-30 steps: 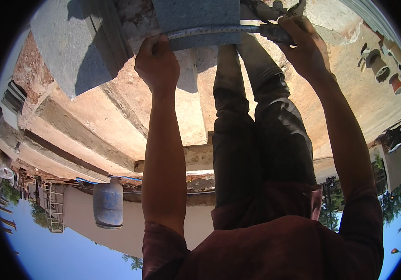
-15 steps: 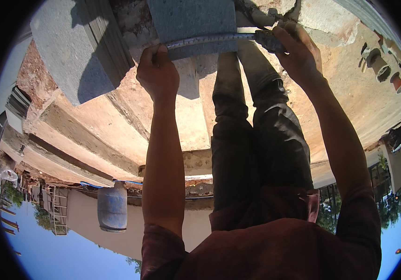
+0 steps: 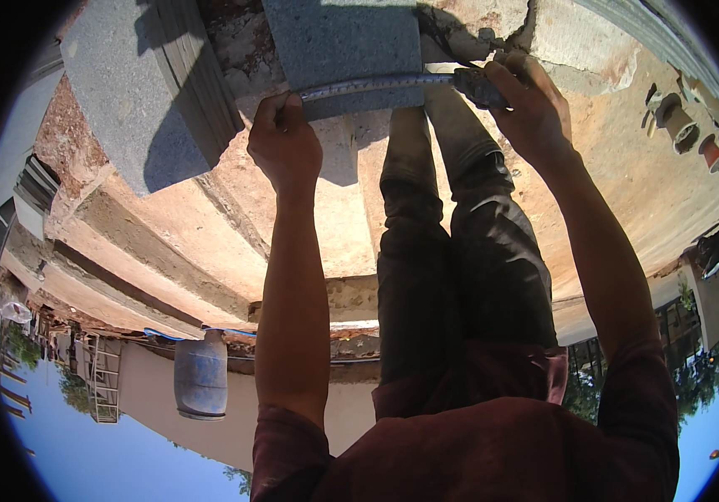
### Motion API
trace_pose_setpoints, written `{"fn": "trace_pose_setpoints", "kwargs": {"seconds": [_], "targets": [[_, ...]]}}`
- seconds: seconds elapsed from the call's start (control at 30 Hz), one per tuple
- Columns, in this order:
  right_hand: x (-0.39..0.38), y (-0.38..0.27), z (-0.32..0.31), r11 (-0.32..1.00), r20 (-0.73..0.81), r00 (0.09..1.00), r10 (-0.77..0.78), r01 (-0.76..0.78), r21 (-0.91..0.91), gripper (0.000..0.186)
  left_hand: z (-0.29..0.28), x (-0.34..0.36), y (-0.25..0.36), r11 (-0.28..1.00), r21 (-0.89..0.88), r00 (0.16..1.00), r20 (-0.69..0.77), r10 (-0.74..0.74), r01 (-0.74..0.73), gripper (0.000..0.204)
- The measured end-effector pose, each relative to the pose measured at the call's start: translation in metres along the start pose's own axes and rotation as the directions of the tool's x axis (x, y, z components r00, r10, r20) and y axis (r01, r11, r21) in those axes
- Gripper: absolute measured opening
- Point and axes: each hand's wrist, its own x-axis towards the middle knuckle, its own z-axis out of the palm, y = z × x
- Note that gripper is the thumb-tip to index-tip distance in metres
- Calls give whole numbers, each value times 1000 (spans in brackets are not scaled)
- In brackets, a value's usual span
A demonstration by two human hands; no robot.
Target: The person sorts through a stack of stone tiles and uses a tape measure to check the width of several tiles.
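A tape measure's case (image 3: 478, 88) is gripped in my right hand (image 3: 534, 105). From it a pale metal blade (image 3: 376, 84) runs leftward, bowed slightly upward, to my left hand (image 3: 287, 142), whose fingers pinch its end. The blade crosses over a grey stone slab (image 3: 343, 38) in front of my legs, close to its near edge. My left hand is near the slab's left corner, and my right hand is beyond its right side. Whether the blade touches the stone I cannot tell.
A stack of grey slabs (image 3: 117, 92) stands at the left. Long concrete steps (image 3: 167, 238) lie beside my legs. At the right are spools (image 3: 676, 121) on the floor. A blue barrel (image 3: 200, 376) and a ladder (image 3: 104, 381) appear at the lower left.
Both hands and the stretched blade have shifted slightly nearer to me, the left more plainly. The grip on the tape measure stays the same.
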Motion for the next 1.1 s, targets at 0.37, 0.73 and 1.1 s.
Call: {"fn": "trace_pose_setpoints", "kwargs": {"seconds": [0.37,0.73,1.1], "targets": [[3,0,-2,997,-29,999,-37,39,61,43,0,-1,1,998,-9,998,22,-61,62,14],[5,4,-3,996,12,999,-41,40,73,49,-1,0,0,997,-25,997,24,-79,80,15],[7,1,-6,997,57,998,-36,32,75,49,1,-3,5,982,-90,986,38,-161,164,15]]}}
